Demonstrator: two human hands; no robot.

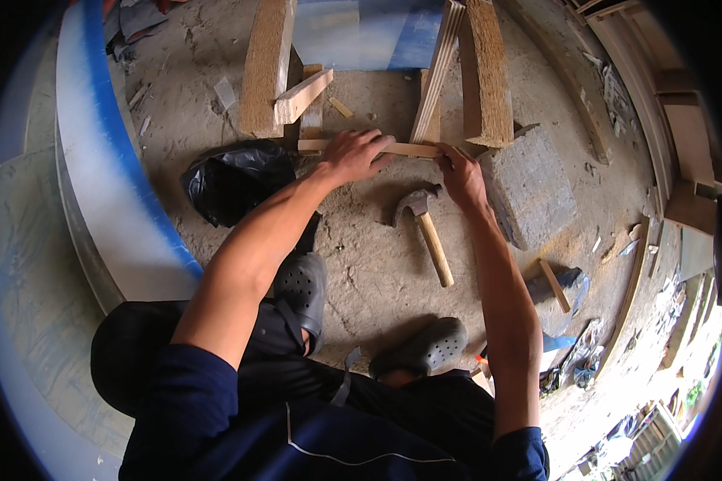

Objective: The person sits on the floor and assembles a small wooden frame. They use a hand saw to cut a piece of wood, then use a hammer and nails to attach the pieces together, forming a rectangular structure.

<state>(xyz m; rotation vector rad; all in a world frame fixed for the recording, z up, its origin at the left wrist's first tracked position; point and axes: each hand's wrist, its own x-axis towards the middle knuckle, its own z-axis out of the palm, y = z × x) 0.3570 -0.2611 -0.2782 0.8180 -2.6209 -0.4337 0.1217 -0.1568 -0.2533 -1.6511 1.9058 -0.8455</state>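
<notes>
My left hand (353,155) presses down on a thin wooden strip (413,150) that lies across the dirt floor between two upright boards. My right hand (461,178) pinches the strip's right end, close to the right upright board (489,72). The left upright board (266,64) has a short wood block (301,96) fixed to it. A claw hammer (425,224) with a wooden handle lies on the ground just below both hands, untouched.
A grey concrete block (533,188) sits right of my right hand. A black plastic bag (233,180) lies to the left. A blue-edged white curved panel (112,160) runs along the left. Wood offcuts (555,284) and planks (682,144) lie at the right.
</notes>
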